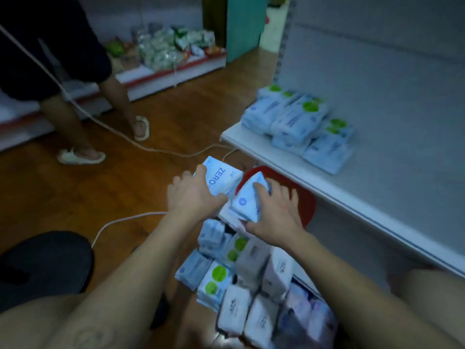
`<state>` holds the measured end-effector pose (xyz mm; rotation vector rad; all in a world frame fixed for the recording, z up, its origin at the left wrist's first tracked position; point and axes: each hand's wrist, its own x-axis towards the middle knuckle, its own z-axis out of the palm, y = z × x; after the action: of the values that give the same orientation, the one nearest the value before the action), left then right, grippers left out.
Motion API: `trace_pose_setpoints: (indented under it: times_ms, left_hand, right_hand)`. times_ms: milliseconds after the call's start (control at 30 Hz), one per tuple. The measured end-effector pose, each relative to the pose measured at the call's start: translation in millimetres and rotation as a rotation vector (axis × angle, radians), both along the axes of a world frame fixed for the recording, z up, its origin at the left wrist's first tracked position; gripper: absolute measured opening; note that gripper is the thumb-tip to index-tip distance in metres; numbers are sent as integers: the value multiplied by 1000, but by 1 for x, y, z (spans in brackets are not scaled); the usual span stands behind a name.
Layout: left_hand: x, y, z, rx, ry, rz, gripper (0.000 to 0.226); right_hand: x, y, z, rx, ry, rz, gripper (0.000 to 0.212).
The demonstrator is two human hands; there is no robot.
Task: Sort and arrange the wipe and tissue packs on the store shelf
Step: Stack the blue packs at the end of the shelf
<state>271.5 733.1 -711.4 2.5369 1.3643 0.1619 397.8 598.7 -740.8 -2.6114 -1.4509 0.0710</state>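
The left hand (pixel 193 195) is gripping a blue ZERO pack (pixel 219 179); the right hand (pixel 273 212) is clutching another blue pack (pixel 247 201). Beyond them a red basin (pixel 302 195) is sitting under the shelf (pixel 254 144); mixed packs (pixel 251 280) are piling below.
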Motion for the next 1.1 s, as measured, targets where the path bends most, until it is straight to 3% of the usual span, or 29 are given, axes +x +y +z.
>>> trace_pose_setpoints:
  times_ms: [267,433,567,800,900,1000,1100]
  left_hand:
    - [69,-67,56,4,-350,-120,61]
    - [124,-99,53,34,-375,-198,60]
    - [171,-115,42,76,-331,-283,55]
    - [253,-108,28,252,-356,-322,51]
    - [265,-104,11,347,-290,-346,59]
    - [259,-103,7,399,-236,-402,71]
    - [249,-99,8,391,-215,-443,71]
  right_hand:
    - [94,-76,68,392,131,-252,89]
    - [156,-101,70,656,265,-475,78]
    - [209,-98,76,709,303,-454,72]
    - [292,-52,93,871,162,-309,53]
    - [312,-29,89,735,117,-240,55]
    - [315,-13,57,421,290,-204,57]
    - [311,-15,53,502,325,-276,53]
